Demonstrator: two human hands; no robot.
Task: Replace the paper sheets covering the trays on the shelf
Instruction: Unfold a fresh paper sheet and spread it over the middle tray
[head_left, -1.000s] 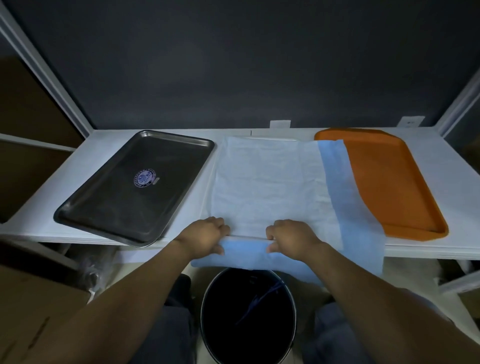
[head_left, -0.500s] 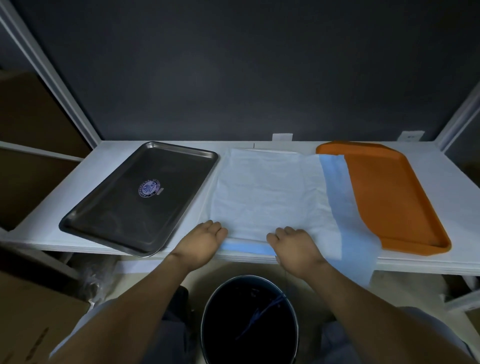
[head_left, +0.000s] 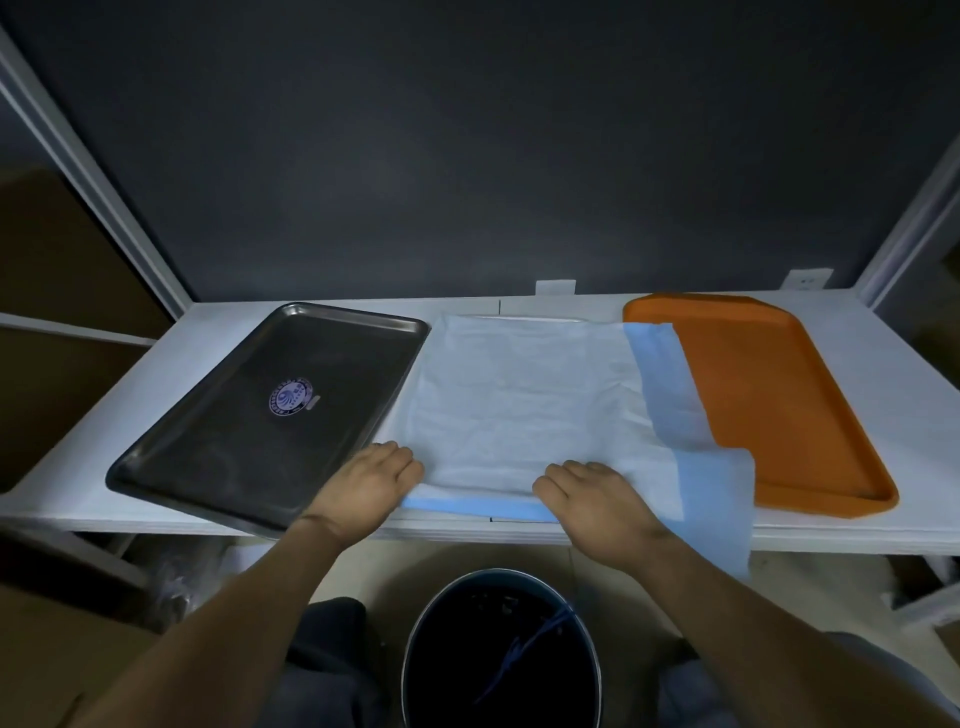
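Observation:
A pale blue-and-white paper sheet lies over the middle tray on the white shelf; only a thin strip of that tray's far rim shows. Its blue border overlaps the orange tray on the right and hangs over the shelf's front edge. A bare steel tray with a round logo sits on the left. My left hand lies flat on the sheet's near left corner. My right hand presses flat on the near edge, fingers straight.
A black bucket stands on the floor below the shelf, between my forearms, with blue scraps inside. Cardboard boxes stand at the lower left. A dark wall backs the shelf, with white frame posts at both sides.
Both hands went from gripping the folded near edge of the sheet to lying flat on it. The sheet's front edge now rests on the shelf with less of it hanging over.

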